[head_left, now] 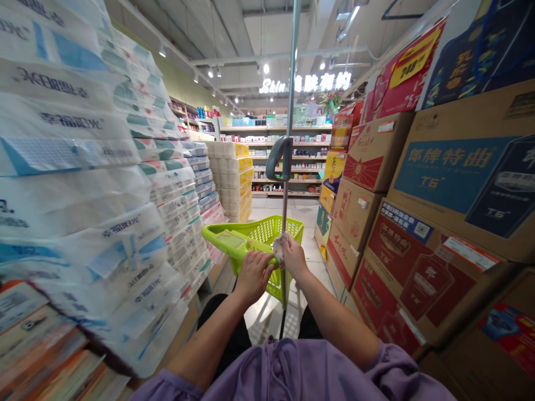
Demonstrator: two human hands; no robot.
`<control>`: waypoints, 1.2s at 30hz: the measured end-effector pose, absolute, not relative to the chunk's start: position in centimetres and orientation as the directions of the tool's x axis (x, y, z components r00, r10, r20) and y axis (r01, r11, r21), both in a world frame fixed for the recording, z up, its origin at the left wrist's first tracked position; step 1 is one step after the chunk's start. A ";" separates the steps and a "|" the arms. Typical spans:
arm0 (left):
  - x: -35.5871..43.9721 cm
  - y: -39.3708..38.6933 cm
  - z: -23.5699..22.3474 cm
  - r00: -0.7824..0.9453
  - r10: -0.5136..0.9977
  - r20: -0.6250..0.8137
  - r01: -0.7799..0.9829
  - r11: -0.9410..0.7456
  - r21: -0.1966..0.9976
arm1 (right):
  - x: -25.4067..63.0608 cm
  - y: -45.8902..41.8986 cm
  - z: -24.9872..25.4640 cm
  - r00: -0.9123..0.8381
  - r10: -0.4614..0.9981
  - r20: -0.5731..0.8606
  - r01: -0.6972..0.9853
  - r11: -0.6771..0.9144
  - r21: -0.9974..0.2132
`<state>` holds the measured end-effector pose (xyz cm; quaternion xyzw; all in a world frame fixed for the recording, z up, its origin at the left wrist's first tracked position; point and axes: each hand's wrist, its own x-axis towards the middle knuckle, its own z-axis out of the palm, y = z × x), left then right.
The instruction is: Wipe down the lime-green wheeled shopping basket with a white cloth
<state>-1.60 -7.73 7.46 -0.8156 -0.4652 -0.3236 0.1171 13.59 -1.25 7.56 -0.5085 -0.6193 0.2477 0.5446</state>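
A bright green plastic shopping basket (273, 285) with pierced sides stands in front of my legs. My left hand (253, 275) is closed over its green handle (228, 239), close to the handle's right end. My right hand (292, 257) is closed on a crumpled white wipe (279, 253), pressed around that end of the handle beside a thin metal pole (285, 209); whether it also grips the pole I cannot tell. Higher up, a grey loop grip (279, 160) is fixed to the pole, which runs out of the top of the view.
Stacked white tissue packs (75, 139) wall the left side. Cardboard drink cartons (460, 167) are piled on the right, with red boxes (412, 69) on top. Yellow-and-white paper packs (229, 175) and stocked shelves (288, 129) stand ahead beyond the tiled floor (305, 214).
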 end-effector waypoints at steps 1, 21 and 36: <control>-1.5 -7.7 7.5 0.353 0.687 0.635 0.838 -0.534 0.112 | 13.5 -1.0 8.3 0.130 0.890 0.437 0.356 0.370 -0.858; -3.8 -6.1 7.3 0.235 0.738 0.633 0.938 -0.343 0.051 | 15.2 -2.5 7.7 0.072 0.928 0.366 0.530 0.275 -0.802; -4.4 -6.3 7.7 0.414 0.672 0.614 0.873 -0.485 -0.059 | 13.4 -4.0 6.9 -0.245 0.589 0.770 0.705 0.654 -0.275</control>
